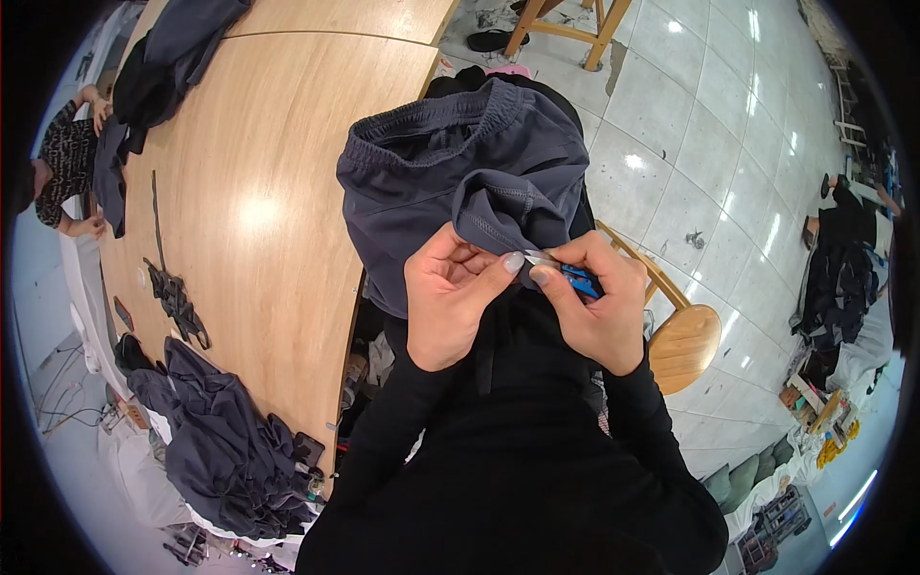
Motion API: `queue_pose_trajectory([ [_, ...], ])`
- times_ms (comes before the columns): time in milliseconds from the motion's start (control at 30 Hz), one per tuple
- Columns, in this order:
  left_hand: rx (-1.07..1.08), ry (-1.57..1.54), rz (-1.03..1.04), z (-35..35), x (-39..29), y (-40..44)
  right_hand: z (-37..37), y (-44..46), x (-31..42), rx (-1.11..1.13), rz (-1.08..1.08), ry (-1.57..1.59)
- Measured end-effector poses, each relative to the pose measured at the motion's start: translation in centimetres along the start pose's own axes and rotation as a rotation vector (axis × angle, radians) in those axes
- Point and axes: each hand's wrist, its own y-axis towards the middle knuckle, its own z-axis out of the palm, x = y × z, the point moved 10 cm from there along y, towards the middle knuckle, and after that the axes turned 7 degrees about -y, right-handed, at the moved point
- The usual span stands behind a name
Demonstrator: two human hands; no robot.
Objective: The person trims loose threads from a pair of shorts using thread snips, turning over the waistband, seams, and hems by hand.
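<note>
Dark grey shorts [402,206] with a gathered elastic waistband lie across my lap and against the table edge. One stitched leg hem is folded up toward me. My left hand [455,297] pinches this hem between thumb and fingers. Blue-handled thread snips [581,281] are gripped in my right hand [599,292], with the metal blades pointing left at the fabric by my left thumb. Both hands nearly meet at the hem. Whether a thread lies between the blades is too small to tell.
A wooden table [287,220] is on my left, with a pile of dark garments [225,441] and a black strap [172,297] on it. Another person [72,163] handles dark clothing at its far side. A wooden stool [685,350] stands on the tiled floor [661,115] at right.
</note>
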Motion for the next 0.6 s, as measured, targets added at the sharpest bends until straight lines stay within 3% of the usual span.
queue_pose_trajectory([
  [600,0.002,0.006,-0.007,0.05,-0.11,-0.01,0.14,0.03,-0.57,-0.003,0.024,0.057],
])
